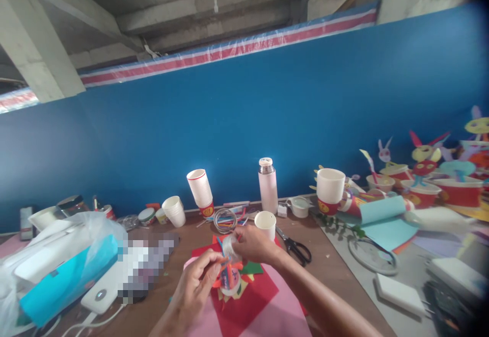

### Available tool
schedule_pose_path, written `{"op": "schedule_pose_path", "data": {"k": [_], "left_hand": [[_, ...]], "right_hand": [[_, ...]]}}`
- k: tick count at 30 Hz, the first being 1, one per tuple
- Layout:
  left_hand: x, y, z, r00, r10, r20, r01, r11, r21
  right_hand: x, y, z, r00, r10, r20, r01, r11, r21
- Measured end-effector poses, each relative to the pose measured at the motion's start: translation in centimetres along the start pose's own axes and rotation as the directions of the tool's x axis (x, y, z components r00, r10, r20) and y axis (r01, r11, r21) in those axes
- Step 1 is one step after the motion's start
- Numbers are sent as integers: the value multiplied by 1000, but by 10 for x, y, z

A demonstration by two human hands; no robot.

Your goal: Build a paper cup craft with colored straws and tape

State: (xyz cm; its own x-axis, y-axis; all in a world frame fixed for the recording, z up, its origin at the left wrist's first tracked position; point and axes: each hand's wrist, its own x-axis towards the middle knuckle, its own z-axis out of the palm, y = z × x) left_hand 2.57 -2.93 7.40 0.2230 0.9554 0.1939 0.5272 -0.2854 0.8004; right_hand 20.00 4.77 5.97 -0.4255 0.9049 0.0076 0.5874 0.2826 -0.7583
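Observation:
My right hand [254,245] grips a whitish roll [229,248], possibly tape, above a small paper craft. My left hand [204,276] has its fingertips pinched just left of that roll, near orange strips; what lies between them is too small to make out. Under both hands sits the craft, a small white cup [231,287] with orange and blue pieces on it. It rests on a red paper sheet [248,309] among yellow scraps. A piece of green paper [253,267] shows below my right wrist.
Scissors [296,248] lie right of my right hand, by a white paper cup [265,222]. Behind stand stacked cups [200,189] and a pink thermos [268,186]. Paper crafts [420,191] crowd the right; a plastic bag [95,230] and white power bank [101,293] lie left.

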Motion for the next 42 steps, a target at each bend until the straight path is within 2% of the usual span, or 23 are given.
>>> {"op": "schedule_pose_path", "data": {"k": [4,8,11,16,19,22,25,28,31,35,36,37,40,42], "left_hand": [[3,4,-2,996,45,77,-46,999,9],[6,3,-2,993,14,118,-7,998,-55],[8,0,-2,980,-54,192,73,993,-95],[13,-12,-4,914,-232,332,308,931,-197],[16,-20,-4,885,-257,388,367,897,-245],[17,-19,-5,853,-270,447,411,874,-258],[16,-10,-7,827,-270,493,446,849,-283],[17,-3,-8,822,-267,503,455,840,-296],[18,-2,-8,821,-283,496,467,833,-298],[19,-4,-8,852,-298,431,442,849,-288],[19,-4,-8,860,-299,414,434,855,-284],[18,-4,-8,868,-294,399,421,863,-279],[16,-3,-6,895,-248,370,346,910,-228],[14,-3,-5,903,-224,366,303,937,-175]], "right_hand": [[0,0,1,1000,-1,-16,2,1000,15],[-2,0,2,1000,-10,-16,11,999,53],[-3,0,2,1000,-18,-5,18,996,85],[-5,-3,4,999,-44,-30,47,992,116],[-6,-6,5,996,-71,-46,77,989,129],[-7,-8,6,983,-154,-102,164,982,98],[-9,-10,7,950,-268,-163,274,961,17],[-10,-10,9,904,-392,-174,391,920,-38],[-12,-9,11,824,-543,-163,527,839,-134],[-13,-9,13,677,-730,-97,692,675,-255],[-13,-9,14,665,-741,-92,704,663,-253],[-13,-8,14,682,-724,-106,691,685,-232],[-11,-8,17,830,-525,-190,518,851,-86],[-11,-8,18,894,-393,-216,402,916,-3]]}}
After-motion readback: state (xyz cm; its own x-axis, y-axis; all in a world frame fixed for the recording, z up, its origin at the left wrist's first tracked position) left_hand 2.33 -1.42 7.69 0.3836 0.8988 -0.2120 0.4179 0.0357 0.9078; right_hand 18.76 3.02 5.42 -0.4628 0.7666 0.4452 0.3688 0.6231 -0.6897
